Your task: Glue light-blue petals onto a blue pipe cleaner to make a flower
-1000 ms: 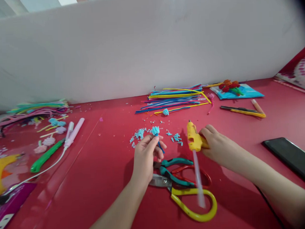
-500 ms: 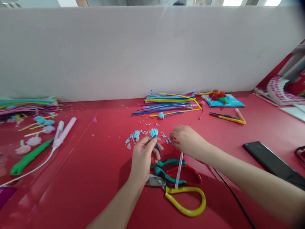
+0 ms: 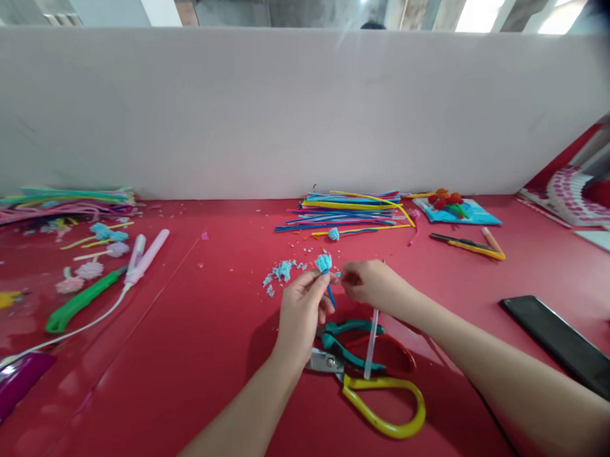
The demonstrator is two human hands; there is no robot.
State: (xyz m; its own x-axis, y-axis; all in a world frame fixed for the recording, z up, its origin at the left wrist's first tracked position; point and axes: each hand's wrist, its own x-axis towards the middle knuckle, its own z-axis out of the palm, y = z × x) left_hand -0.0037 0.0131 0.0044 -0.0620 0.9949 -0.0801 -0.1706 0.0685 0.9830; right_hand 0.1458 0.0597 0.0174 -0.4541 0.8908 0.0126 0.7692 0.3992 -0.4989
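Head view. A glossy red worktop runs to a plain white partition across the far side; ceiling lights and grey structure show above it.

No containers are seen. A blue sheet at far right carries a cluster of red and orange fuzzy pieces.

Left hand pinches a small light-blue tuft on a blue stem between thumb and fingertips, held just above the worktop at centre. Right hand is closed round a glue gun, mostly hidden by the hand; its clear glue stick projects toward the near side, and the hand sits just beside the tuft.

Just near of the hands lie yellow-handled scissors, teal-handled pliers and a red-handled tool, overlapping. Light-blue trimmings are scattered left of the tuft. A pile of coloured pipe cleaners lies beyond, with a second tuft at its near edge. A dark phone lies at right. At left: a green-handled tool, a white corded wand, more pipe cleaners.
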